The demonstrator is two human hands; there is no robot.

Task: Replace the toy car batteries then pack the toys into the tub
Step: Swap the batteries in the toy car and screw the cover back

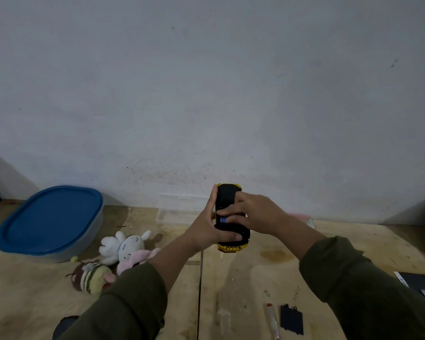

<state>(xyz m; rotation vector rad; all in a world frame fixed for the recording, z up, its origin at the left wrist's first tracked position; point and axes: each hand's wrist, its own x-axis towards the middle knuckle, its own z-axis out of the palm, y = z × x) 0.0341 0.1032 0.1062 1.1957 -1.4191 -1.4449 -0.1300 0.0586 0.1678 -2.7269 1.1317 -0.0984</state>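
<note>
Over the table (255, 278), both hands' fingers (227, 220) grip the car (227, 200).

Scuffed white wall (206, 82) (dim light), plywood floor (255, 278)

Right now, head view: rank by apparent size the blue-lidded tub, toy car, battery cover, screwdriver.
1. blue-lidded tub
2. toy car, held nearer the camera, partly hidden by hands
3. battery cover and screwdriver: look alike, not ranked.

Plywood worktop (268, 278) has a brownish stain (274, 255), backed by a scuffed white wall (206, 94). Dark booklet-looking thing (418, 280) sits at the right edge.
</note>
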